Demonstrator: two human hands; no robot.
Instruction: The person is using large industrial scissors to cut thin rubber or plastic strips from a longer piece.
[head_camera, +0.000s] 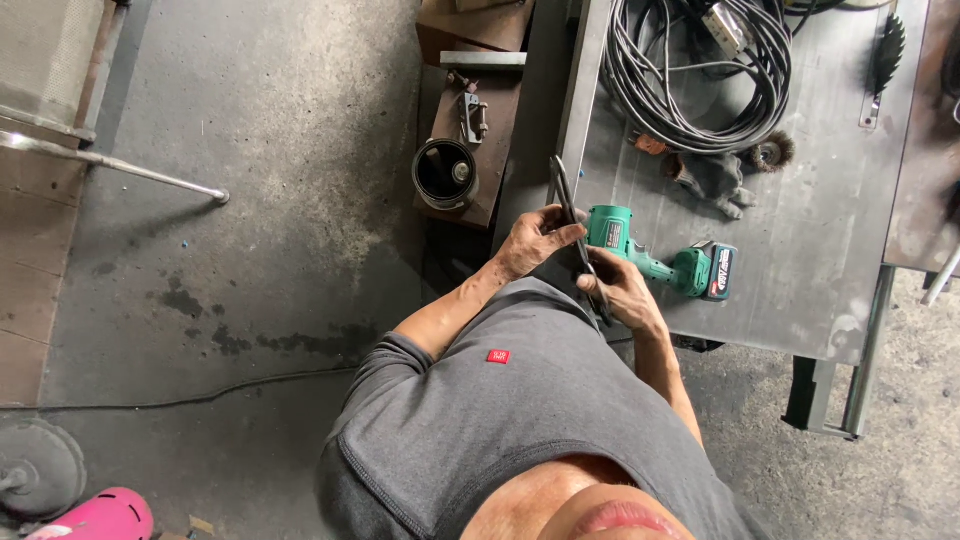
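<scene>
- Labels: small red square tag (498, 356) on our grey shirt (500, 420), chest area; dark label panel w/ red on the battery (718, 272) at the drill's butt end. Print too small to read.
- Left hand (535, 240): fingers curled around a long, thin dark bar (576, 235), gripping it near the middle, at the table's (800, 230) near-left corner.
- Right hand (622, 290): closed on the lower part of the same bar, just below and right of the left hand.
- Bar runs tilted from upper left, over the table edge, down toward our body; lower tip sticks out past the right hand.
- Green drill (650, 258) lies flat on the table just right of both hands, nose toward the left hand; can't tell if it touches a finger.
- Farther back on the table: coil of black cable (700, 70), grey glove (712, 180), round wire brush (772, 152), well apart from the hands.
- Left of the table, lower down: black cylinder (446, 174) on a brown box (480, 110).
- Floor (250, 200): stained concrete; pink object (95, 516) at bottom-left corner.
</scene>
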